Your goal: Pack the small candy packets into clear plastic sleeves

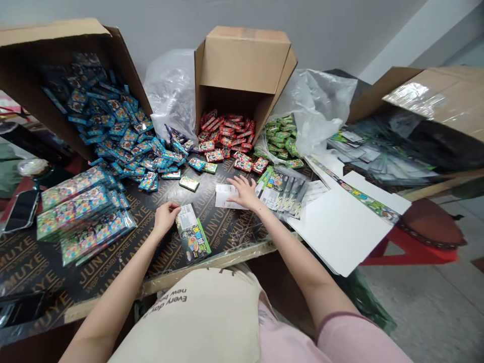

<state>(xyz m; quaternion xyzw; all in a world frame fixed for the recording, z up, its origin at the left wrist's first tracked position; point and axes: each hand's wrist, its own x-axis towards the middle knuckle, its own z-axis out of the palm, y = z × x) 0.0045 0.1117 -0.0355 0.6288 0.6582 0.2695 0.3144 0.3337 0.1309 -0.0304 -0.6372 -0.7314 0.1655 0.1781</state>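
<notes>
My left hand [165,218] has thumb and fingertips pinched at the upper left corner of a flat printed packet [194,239], black and green with a white label [188,218] at its top. The packet lies on the dark plywood table in front of me. To the right, my right hand [245,192] rests with fingers spread on a white label sheet [224,195]. Beside its wrist lies a fanned stack of similar printed packets [283,189]. A single small green box [189,183] sits between and beyond my hands.
Blue small boxes [124,136] spill from a carton at left; red ones [230,131] fill the middle carton [242,60]. Green ones [280,136] lie beside plastic bags. Filled packs [86,212] are stacked left, near a phone [22,210]. White card sheets [340,227] overhang the edge at right.
</notes>
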